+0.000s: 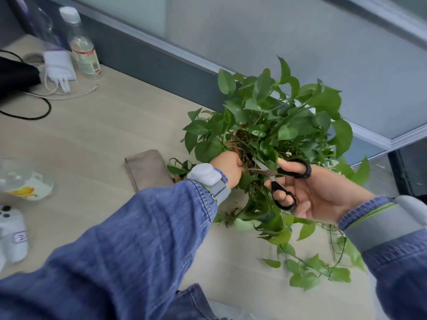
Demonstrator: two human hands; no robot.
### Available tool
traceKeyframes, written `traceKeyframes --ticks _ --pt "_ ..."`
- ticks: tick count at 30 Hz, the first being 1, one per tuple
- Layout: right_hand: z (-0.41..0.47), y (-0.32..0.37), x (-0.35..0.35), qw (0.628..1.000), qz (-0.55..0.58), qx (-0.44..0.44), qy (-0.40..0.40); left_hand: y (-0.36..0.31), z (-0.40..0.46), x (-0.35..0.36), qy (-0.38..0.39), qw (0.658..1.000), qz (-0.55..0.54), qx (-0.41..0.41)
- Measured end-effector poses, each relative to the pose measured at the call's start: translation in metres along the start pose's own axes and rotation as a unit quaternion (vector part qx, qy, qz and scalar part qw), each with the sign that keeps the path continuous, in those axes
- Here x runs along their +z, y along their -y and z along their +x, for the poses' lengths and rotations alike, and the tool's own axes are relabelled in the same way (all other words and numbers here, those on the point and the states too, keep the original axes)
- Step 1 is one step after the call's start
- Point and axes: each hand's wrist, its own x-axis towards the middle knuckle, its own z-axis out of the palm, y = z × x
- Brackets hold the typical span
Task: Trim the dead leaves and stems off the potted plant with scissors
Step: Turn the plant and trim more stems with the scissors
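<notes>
While scissors (275, 174) gape, plant (277, 125) between hands

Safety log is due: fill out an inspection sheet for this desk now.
Surface: pale wood desk, leaf bits near the pot.
Job's things: potted plant with trailing vines; scissors, blades open at a stem.
Clutter: two bottles, folded cloth, white controller, white charger, lying bottle, black bag.
Grip: left hand holds stems at the pot's rim; right hand grips the scissors.
Cables: black cable, white cable.
Surroundings: frosted glass partition.
</notes>
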Motion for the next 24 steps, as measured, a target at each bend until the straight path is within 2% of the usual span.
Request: traceKeyframes --ticks 7,17,24 --pt "0.006 0.0 0.01 0.999 -0.035 -0.019 -0.022 0.002 -0.003 -0.005 -0.034 0.985 0.155 0.061" --pt "0.007 -0.004 0.003 0.999 -0.038 -0.016 -0.003 -0.013 -0.003 0.003 -0.029 0.983 0.176 0.042" --pt "0.009 -0.006 0.007 0.996 -0.085 -0.021 -0.019 -0.011 -0.005 0.0 -0.092 0.955 0.266 0.094"
